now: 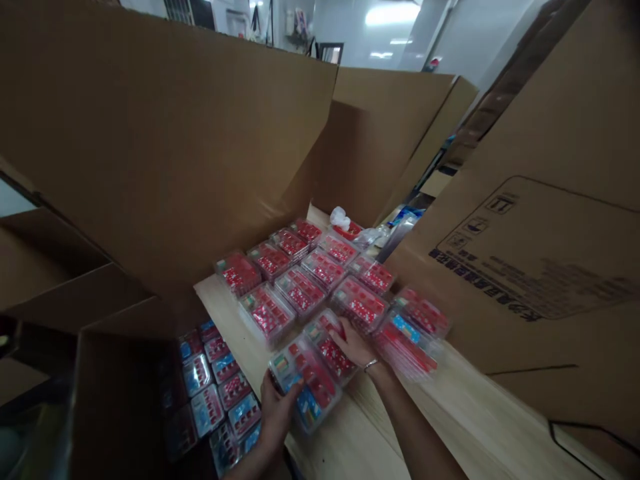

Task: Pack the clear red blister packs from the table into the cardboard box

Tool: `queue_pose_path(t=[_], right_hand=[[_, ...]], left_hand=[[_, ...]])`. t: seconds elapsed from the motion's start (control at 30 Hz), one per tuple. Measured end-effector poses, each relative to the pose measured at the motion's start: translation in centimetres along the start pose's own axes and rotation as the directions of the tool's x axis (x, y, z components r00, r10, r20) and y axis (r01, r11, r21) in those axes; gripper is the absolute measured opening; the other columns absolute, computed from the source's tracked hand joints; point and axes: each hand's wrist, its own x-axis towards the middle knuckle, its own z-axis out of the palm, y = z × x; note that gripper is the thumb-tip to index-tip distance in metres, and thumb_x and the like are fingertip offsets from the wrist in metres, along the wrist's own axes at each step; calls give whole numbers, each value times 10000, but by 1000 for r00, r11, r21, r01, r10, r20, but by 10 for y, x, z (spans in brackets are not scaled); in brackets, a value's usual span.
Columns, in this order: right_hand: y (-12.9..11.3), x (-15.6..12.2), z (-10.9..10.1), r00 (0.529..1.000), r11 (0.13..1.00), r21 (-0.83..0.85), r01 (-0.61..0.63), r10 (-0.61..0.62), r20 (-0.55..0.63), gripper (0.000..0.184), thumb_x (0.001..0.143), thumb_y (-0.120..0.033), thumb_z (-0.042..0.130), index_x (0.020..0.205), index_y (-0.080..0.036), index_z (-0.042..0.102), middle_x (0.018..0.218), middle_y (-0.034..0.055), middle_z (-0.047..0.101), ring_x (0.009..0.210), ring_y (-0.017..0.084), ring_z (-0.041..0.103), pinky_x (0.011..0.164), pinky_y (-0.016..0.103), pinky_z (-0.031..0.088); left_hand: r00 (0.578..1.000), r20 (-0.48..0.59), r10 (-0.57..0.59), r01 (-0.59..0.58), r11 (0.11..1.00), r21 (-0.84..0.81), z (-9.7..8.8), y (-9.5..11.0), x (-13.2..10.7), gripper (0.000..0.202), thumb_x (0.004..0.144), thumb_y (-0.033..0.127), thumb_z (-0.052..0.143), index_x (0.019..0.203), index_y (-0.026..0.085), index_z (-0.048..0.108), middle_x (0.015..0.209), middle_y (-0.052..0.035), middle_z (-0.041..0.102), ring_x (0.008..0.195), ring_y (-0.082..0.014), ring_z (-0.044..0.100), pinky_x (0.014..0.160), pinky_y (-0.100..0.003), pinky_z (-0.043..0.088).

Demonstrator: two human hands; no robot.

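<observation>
Wooden table (465, 413) | red packs (300, 290) | cardboard boxes (165, 147) around | ceiling light (393, 13)

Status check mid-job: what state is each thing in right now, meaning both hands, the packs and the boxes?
left hand: closed on the near end of the front pack
right hand: laid on the next pack, grip unclear
packs on the table: closed, lying flat in rows
low box: open on top, packs inside set in rows
big carton: open, flaps raised
</observation>
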Motion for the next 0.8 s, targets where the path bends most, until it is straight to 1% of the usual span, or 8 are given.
queue_pose_path(t=[0.1,0.17,0.27,0.3,0.37,0.47,0.63,0.8], right_hand=[[6,-1,-3,993,989,151,-10,-8,118,537,806,-433,538,1244,-124,547,1152,146,653,1075,278,589,972,419,430],[10,-9,-2,970,970,238,-45,-14,243,527,769,-517,571,1139,-146,628,1074,121,695,1029,285,621,931,426,470],[15,-35,11,879,885,409,-223,1,476,572,733,-627,576,1055,-164,672,975,108,729,931,287,672,847,437,528],[16,-47,18,846,829,468,-306,11,534,592,716,-641,595,1065,-169,667,984,113,729,933,289,677,845,440,535],[19,-73,34,815,706,556,-438,51,578,634,663,-638,662,1095,-173,651,1037,135,718,982,303,670,874,452,535],[22,-107,53,805,587,596,-548,177,566,721,596,-613,736,1167,-196,601,1139,156,681,1061,324,640,909,464,532],[15,-147,68,774,536,563,-629,365,517,871,491,-588,802,1235,-231,525,1170,144,667,1019,329,655,863,462,557],[-10,-167,92,757,464,599,-653,360,546,912,490,-510,835,1279,-234,472,1135,131,680,999,327,657,856,469,555]], left_hand=[[1000,2,10,-10,998,57,-4,6,-9,670,453,135,881,1050,165,578,972,-99,699,946,-285,668,844,-364,537],[996,-80,37,-30,996,86,-15,10,-15,682,422,117,884,1039,163,597,1024,-102,686,1055,-303,626,905,-361,509],[977,-214,19,5,994,110,-42,15,-31,719,373,66,881,1030,183,615,1068,-80,671,1193,-316,539,963,-336,470],[983,-175,-47,62,995,81,-51,17,-39,707,403,79,876,1049,193,612,1068,-77,674,1185,-316,545,955,-346,476],[977,19,-214,214,977,-23,-69,18,-52,658,508,136,844,1110,212,590,1065,-79,683,1098,-307,603,906,-382,505],[903,271,-333,381,912,-151,-88,15,-65,656,568,153,784,1175,231,550,1044,-78,694,918,-264,669,809,-390,538],[840,375,-392,485,854,-192,-118,8,-62,612,543,125,753,1116,216,558,878,-40,693,747,-200,666,706,-330,538],[829,389,-401,484,863,-144,-156,25,-48,619,504,103,750,1099,194,602,900,-52,705,773,-194,659,729,-308,528]])
